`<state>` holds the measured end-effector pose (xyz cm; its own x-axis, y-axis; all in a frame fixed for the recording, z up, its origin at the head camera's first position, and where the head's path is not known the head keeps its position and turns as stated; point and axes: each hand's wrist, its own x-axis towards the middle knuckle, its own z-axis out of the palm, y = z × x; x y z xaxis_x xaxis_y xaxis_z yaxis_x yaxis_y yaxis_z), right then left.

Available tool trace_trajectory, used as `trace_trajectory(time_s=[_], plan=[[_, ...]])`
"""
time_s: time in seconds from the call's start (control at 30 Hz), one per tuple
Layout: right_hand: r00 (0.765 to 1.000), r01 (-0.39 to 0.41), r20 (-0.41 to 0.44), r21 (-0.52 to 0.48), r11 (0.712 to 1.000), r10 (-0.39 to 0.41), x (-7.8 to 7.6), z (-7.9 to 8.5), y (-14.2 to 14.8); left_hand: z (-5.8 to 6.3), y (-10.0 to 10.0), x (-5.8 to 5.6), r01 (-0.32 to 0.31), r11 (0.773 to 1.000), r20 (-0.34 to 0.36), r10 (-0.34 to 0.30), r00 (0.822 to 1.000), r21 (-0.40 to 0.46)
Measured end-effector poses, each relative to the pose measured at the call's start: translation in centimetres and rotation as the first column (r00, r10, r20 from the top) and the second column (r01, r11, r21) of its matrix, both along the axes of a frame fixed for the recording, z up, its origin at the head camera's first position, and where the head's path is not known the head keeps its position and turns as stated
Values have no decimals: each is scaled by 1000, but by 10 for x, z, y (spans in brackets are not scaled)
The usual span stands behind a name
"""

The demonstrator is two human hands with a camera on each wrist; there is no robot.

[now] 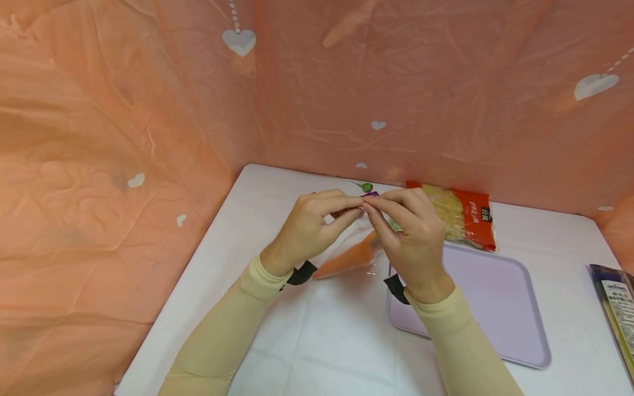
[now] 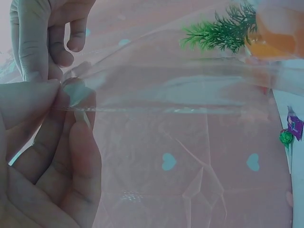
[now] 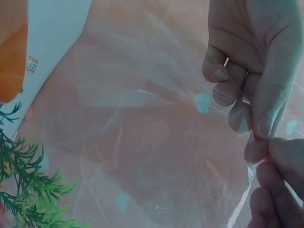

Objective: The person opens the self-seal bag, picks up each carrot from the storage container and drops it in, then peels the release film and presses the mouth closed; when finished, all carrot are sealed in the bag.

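Note:
My left hand (image 1: 308,224) and right hand (image 1: 415,237) meet fingertip to fingertip above the table. Both pinch the edge of a clear plastic bag (image 2: 161,92), thumbs against index fingers. Below them hangs an orange carrot (image 1: 346,259) with green leafy sprigs (image 2: 216,34), seen through the film. The right wrist view has the bag's film stretched away from the fingers, with the carrot (image 3: 12,52) at its left edge. In the head view the hands hide the bag's upper edge.
A red bag of yellowish noodles (image 1: 475,220) lies behind my right hand. Partly under my right forearm is a lilac tray (image 1: 495,308). A green-headed lollipop (image 1: 366,187) and a purple-wrapped sweet (image 2: 295,126) lie at the back; a dark packet (image 1: 616,308) is at far right.

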<state>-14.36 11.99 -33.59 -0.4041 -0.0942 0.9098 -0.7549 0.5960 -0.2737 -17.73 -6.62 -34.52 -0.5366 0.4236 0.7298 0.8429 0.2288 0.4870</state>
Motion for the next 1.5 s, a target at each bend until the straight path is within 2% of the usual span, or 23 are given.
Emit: trace_trajectory(time_s=[0.47, 0.77, 1.03, 1.2, 1.5], plan=[[999, 22, 31, 64, 998, -24, -2, -2, 4, 1, -1, 0, -4, 1000, 17, 4, 1000, -16], [997, 47, 59, 45, 998, -50, -3, -2, 7, 1, -1, 1, 12, 1000, 39, -12, 999, -2], [996, 21, 87, 64, 998, -26, -2, -1, 7, 2, -2, 2, -8, 1000, 72, 8, 997, -4], [996, 7, 92, 34, 999, -11, -2, -2, 7, 1, -1, 2, -17, 1000, 58, 17, 998, 2], [996, -23, 88, 8, 1000, 22, -3, -3, 7, 0, -1, 2, -54, 998, 74, 52, 996, 13]])
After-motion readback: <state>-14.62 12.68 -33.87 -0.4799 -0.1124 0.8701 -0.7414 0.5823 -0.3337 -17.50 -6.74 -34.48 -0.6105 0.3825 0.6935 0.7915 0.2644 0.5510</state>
